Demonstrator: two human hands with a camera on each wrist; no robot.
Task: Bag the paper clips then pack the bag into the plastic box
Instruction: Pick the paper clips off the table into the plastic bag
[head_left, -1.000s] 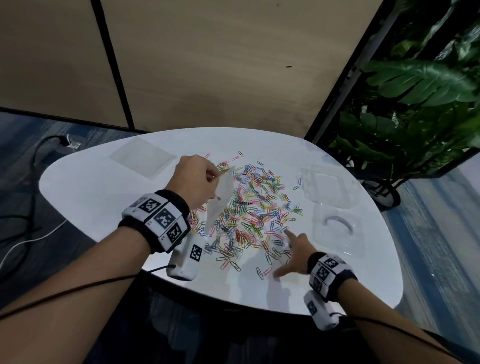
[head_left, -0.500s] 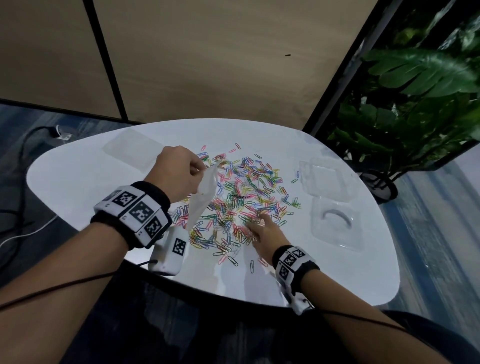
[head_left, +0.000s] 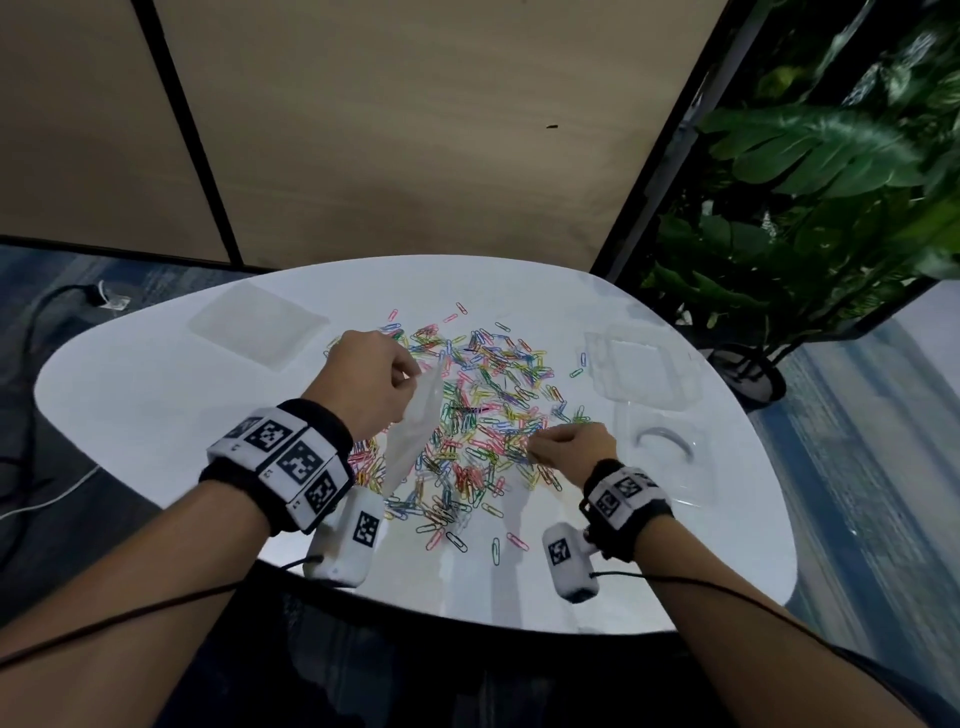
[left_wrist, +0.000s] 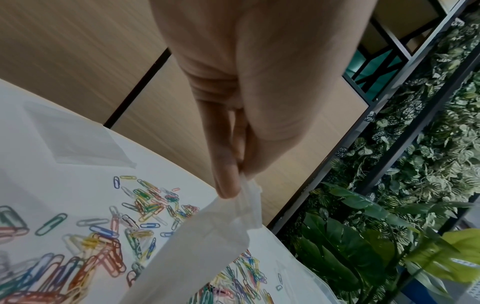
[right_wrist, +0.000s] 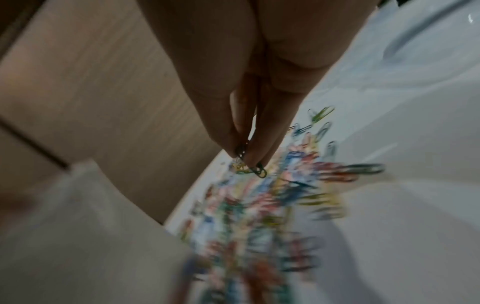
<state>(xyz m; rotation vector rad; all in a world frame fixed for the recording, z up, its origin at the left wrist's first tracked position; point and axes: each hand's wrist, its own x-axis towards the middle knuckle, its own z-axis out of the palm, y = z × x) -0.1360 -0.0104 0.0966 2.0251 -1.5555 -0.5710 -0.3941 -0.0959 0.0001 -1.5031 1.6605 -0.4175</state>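
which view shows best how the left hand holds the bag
The left wrist view: the left hand pinches the clear bag at its top edge, sharp and close. The head view shows the whole bag hanging over the paper clips, but the pinch is hidden. The right wrist view shows only a blurred pale shape.

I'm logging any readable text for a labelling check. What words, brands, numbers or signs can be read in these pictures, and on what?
No readable words, brands or numbers.
Black-and-white square marker patterns on the wristbands and wrist cameras: codes, not text.
Tiny marks below the wristband squares: too small to read.
Clear plastic bag, clear plastic box: no print visible.
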